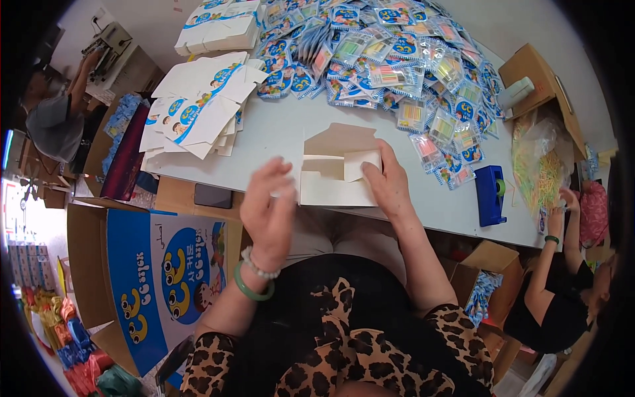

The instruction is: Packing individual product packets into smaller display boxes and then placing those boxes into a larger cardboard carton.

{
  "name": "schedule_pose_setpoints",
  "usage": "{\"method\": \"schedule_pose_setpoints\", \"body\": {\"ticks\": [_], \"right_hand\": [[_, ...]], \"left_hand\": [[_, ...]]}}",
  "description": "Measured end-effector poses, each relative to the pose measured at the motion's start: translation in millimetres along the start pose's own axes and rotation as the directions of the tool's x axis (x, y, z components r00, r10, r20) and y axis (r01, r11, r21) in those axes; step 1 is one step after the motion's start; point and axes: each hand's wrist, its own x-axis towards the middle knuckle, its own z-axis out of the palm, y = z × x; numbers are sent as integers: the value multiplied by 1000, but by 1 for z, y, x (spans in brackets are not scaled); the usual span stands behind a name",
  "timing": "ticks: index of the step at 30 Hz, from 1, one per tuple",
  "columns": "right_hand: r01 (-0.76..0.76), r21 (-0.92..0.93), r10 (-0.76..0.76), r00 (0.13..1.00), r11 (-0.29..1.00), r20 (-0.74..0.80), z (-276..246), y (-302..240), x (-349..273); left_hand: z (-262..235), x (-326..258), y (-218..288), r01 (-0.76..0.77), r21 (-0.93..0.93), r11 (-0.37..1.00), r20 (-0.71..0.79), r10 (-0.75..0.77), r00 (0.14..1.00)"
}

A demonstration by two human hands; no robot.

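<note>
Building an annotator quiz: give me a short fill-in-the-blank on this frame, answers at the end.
1. The open white box is held in the person's ____ hand.
2. On the wrist of the left hand is a bangle coloured ____.
3. The tape dispenser on the table is mainly ____.
4. The flat printed cartons lie to the ____ of the packet heap.

Missing words: right; green; blue; left.

White table (pixel 436 208) with flat cartons (pixel 192 109), heaped sachets (pixel 393 74), blue tape dispenser (pixel 488 198).
</note>
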Motion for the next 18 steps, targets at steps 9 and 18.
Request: {"method": "schedule_pose_setpoints", "body": {"ticks": [9, 18], "right_hand": [[277, 314, -267, 961, 908, -75, 6, 0, 8], [402, 183, -420, 905, 897, 67, -15, 7, 5]], "left_hand": [[29, 48, -55, 177, 108, 978, 438, -207, 875], [20, 50, -52, 635, -287, 717, 544, -424, 724]]}}
